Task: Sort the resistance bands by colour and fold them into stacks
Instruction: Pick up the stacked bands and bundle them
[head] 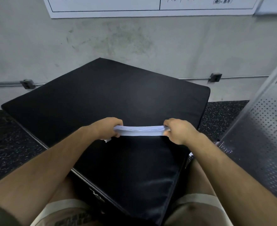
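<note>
A pale lavender resistance band (140,131), folded into several flat layers, is stretched level between my two hands just above a black padded box (118,95). My left hand (106,128) grips the band's left end, and a short tail of it sticks out below the fist. My right hand (177,130) grips the right end, fingers curled round it. No other bands show in this view.
The black padded box fills the middle, against a grey wall (134,39) with a white notice sheet (150,7). Dark speckled rubber floor (7,141) lies on both sides. A perforated metal panel (261,136) stands close at the right. My knees flank the box's near corner.
</note>
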